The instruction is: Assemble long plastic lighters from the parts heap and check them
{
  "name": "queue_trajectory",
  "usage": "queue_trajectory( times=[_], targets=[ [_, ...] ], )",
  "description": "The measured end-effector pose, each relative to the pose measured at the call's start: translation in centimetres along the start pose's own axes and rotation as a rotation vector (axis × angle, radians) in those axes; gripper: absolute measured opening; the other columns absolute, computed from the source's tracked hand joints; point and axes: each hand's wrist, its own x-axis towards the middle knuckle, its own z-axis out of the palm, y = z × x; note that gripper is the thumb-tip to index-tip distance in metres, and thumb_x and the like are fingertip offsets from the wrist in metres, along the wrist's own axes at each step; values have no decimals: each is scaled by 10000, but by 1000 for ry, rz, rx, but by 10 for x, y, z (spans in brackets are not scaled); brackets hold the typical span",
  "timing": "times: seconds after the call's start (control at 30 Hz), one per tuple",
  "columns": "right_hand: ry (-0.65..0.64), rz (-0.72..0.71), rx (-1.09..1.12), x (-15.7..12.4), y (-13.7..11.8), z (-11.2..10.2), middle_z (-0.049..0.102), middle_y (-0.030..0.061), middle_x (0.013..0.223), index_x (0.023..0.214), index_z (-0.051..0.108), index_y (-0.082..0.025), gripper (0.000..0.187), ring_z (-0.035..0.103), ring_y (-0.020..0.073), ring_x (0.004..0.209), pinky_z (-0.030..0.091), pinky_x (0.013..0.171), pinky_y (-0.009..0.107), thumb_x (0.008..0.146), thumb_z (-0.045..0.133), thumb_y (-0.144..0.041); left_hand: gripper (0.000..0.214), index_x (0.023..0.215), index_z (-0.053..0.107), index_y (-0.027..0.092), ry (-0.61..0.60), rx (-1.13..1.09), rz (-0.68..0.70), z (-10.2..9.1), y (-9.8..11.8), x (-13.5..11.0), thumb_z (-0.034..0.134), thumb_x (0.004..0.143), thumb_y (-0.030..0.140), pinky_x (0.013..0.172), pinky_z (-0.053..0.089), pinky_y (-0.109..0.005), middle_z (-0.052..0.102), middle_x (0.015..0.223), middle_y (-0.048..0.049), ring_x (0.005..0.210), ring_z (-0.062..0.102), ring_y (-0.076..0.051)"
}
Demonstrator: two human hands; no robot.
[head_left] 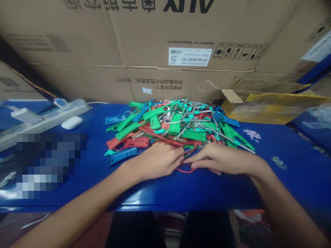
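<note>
At the near edge of a heap of long-reach lighter parts, my left hand has its fingers closed on a red lighter casing. My right hand pinches the same casing from the other side, index finger stretched toward the left fingertips. Most of that casing is hidden by my hands. Just behind them lie green casings, red casings, a blue casing and metal lighter tubes with turquoise parts and thin wires.
A large cardboard box stands behind the heap on the blue table. To the left are a white power strip and a white earbud case. On the right lie an opened carton and small pink and pale pieces.
</note>
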Motion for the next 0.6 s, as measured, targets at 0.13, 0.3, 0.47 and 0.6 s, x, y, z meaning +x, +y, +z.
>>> queue_trajectory(
  times=[0.13, 0.3, 0.47, 0.6],
  targets=[
    [6, -73, -62, -6, -1, -2, 540, -61, 503, 1354, 679, -254, 380, 581, 105, 516, 420, 579, 204, 1036, 523, -392, 227, 888, 642, 171, 4, 10, 10, 2, -1, 0, 457, 1015, 197, 674, 441, -318, 684, 883, -48, 752, 616, -167],
    [146, -48, -136, -15, 4, -9, 691, -35, 667, 1369, 664, -283, 389, 593, 101, 564, 405, 579, 215, 1027, 540, -421, 227, 909, 644, 177, 10, 19, 8, 3, -3, -1, 463, 1032, 239, 626, 393, -323, 695, 861, -46, 729, 613, -176],
    [233, -52, -221, -20, 3, -18, 732, -15, 739, 1294, 722, -265, 375, 567, 111, 595, 385, 587, 238, 1012, 560, -450, 288, 975, 696, 185, -43, -26, 10, 0, -3, 0, 477, 1057, 353, 643, 418, -303, 725, 864, -41, 738, 648, -175],
    [439, -25, -176, -48, -11, 5, 748, -14, 744, 1358, 675, -267, 405, 637, 131, 664, 456, 668, 248, 1021, 546, -452, 334, 1087, 716, 201, 14, 4, 6, -21, -2, 1, 481, 1058, 437, 699, 468, -291, 753, 943, -44, 826, 697, -183]
  ],
)
